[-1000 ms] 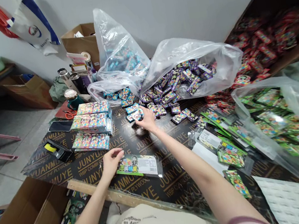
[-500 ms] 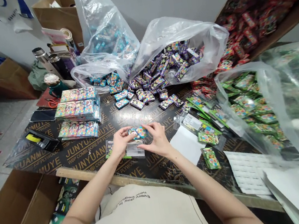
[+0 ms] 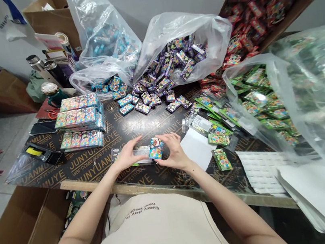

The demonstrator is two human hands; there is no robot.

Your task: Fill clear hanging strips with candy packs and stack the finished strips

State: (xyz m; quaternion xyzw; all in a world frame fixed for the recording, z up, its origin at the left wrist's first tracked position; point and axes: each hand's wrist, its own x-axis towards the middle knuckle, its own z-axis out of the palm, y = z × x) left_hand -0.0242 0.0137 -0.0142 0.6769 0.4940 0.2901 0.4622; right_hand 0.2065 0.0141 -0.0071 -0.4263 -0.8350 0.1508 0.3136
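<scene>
My right hand point(image 3: 173, 153) grips a small stack of blue packets point(image 3: 156, 148), held upright just above the dark plywood table point(image 3: 95, 164). My left hand point(image 3: 127, 156) pinches the clear sleeve with a green printed card point(image 3: 138, 155) that lies flat near the table's front edge, its open end beside the packets. Loose blue and purple packets point(image 3: 147, 100) are scattered further back in the middle of the table.
Stacks of filled colourful packs point(image 3: 80, 122) stand at the left, with a tape dispenser point(image 3: 41, 153) and a phone point(image 3: 43, 127). Clear bags of blue point(image 3: 108, 44), purple point(image 3: 183, 53) and green packets point(image 3: 265, 98) ring the table. A cardboard box point(image 3: 17, 237) sits at lower left, white sheets point(image 3: 264, 172) at right.
My right hand picked blue packets from the far pile and brought them back to the sleeve. My left hand took hold of the sleeve. The packets turned upright at its mouth.
</scene>
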